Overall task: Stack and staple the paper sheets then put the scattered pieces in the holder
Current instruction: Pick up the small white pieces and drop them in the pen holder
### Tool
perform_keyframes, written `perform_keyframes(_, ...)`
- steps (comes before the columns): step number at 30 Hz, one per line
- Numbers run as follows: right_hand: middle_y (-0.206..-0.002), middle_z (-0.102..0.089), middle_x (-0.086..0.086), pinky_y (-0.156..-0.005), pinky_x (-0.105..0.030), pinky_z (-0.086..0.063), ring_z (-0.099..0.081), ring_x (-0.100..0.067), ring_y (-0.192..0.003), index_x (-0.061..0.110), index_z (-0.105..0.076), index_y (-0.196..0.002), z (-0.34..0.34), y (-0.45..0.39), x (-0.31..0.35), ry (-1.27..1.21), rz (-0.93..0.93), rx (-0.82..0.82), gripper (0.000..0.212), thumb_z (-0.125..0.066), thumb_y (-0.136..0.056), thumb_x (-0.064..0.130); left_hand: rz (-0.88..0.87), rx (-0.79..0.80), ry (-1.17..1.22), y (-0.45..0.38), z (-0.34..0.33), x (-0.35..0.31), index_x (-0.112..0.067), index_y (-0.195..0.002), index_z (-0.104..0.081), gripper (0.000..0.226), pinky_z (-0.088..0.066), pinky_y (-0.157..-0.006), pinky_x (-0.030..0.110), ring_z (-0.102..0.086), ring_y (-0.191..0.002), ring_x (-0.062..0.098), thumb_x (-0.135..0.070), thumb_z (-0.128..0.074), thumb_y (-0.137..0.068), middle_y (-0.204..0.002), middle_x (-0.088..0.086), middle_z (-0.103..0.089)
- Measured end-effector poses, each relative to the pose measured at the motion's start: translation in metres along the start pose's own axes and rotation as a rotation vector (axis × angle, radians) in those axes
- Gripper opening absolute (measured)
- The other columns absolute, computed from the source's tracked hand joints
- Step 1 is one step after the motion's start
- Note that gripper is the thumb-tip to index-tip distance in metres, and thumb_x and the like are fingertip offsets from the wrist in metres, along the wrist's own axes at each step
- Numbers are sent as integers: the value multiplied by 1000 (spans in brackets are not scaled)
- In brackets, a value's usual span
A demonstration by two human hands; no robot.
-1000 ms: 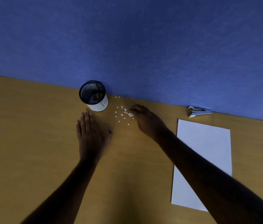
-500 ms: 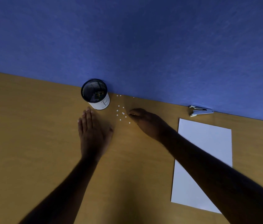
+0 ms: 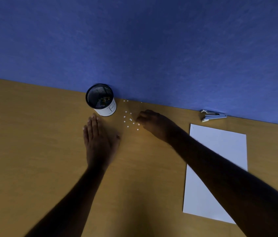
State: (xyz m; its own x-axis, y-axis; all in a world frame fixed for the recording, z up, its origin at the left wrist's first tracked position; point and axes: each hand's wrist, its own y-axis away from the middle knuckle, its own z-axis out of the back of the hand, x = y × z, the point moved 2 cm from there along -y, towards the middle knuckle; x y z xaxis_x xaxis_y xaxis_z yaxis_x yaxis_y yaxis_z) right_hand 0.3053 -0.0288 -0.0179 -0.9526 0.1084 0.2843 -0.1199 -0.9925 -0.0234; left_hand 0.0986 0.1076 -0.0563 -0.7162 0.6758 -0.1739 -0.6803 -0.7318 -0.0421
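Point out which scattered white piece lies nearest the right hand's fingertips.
The white piece right beside the right hand, at the cluster's right edge; the other pieces lie farther left, toward the holder.

Dim, bluish light; arms in deep shadow; edges slightly soft.

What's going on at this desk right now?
A person is clearing small white pieces off a wooden desk. The right hand reaches into the scatter with curled fingertips, while the left hand lies flat below the mesh holder. The paper lies to the right, the stapler set down by the wall.
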Motion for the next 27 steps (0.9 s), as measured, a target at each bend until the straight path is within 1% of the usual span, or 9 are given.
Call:
perform_keyframes(2, -117, -65, -12, -82, -38, -58, -61, -28, -110, 7, -64, -122, -1, -1, 1, -29, -44, -30, 35, -67, -88, 1, -4, -4, 2, 0, 1, -1, 3, -164, -22, 96, -16, -134, 54, -20, -163, 35, -60, -40, -94, -175, 20, -21)
perform_keyframes(4, -109, -64, -10, -77, -36, -54, -60, -26, -101, 6, -64, -114, -1, -2, 2, -95, -113, -58, 23, -64, -90, 4, -5, -12, 7, 0, 2, -2, 3, -164, -22, 95, -15, -134, 53, -21, -163, 35, -59, -41, -94, -175, 20, -22)
perform_keyframes(7, -93, -62, 1, -71, -32, -50, -57, -14, -84, 10, -61, -96, -3, 1, -1, -366, -307, -138, 8, -65, -90, 8, -4, -9, 5, 0, 1, -1, 3, -165, -21, 96, -14, -134, 52, -20, -163, 35, -60, -40, -95, -175, 19, -21)
perform_keyframes(9, -93, -67, 4, -75, -30, -56, -63, -13, -84, 15, -63, -96, -7, 7, -4, -577, -482, -187, 13, -69, -88, 8, -4, -7, 2, 0, 0, 0, 3, -165, -20, 96, -14, -134, 52, -19, -164, 34, -60, -40, -95, -175, 19, -20)
perform_keyframes(11, -95, -72, 3, -77, -23, -56, -68, -11, -86, 16, -66, -101, -10, 12, -2, -726, -613, -281, 18, -73, -87, 8, -5, -8, 1, -1, -2, 0, 3, -165, -20, 96, -15, -134, 53, -19, -164, 34, -59, -41, -95, -175, 19, -21)
perform_keyframes(15, -93, -75, -2, -75, -19, -56, -70, -9, -82, 9, -67, -103, -2, 12, 7, -977, -744, -468, 21, -78, -85, 4, -5, -22, 3, 0, -3, 1, 3, -164, -22, 95, -15, -134, 53, -21, -163, 34, -58, -45, -95, -175, 19, -22)
perform_keyframes(19, -96, -76, -10, -76, -24, -59, -71, -13, -85, 5, -67, -102, 18, 0, 17, -1147, -747, -575, 21, -78, -84, 2, 2, -10, 0, 0, -1, 0, 3, -165, -21, 95, -15, -134, 53, -20, -164, 34, -58, -44, -95, -175, 19, -21)
perform_keyframes(24, -95, -75, -11, -80, -33, -61, -73, -20, -88, 4, -67, -100, 45, -33, 37, -1197, -596, -592, 19, -77, -85, 1, 6, 8, 6, 0, 0, -2, 3, -164, -22, 96, -16, -134, 54, -21, -163, 34, -58, -44, -94, -174, 20, -22)
perform_keyframes(27, -90, -73, -6, -76, -26, -59, -70, -12, -83, 4, -66, -98, 53, -61, 51, -1159, -511, -581, 17, -77, -85, 2, 3, 10, 8, -1, 1, -2, 4, -164, -22, 97, -16, -134, 54, -21, -163, 35, -59, -43, -94, -174, 20, -23)
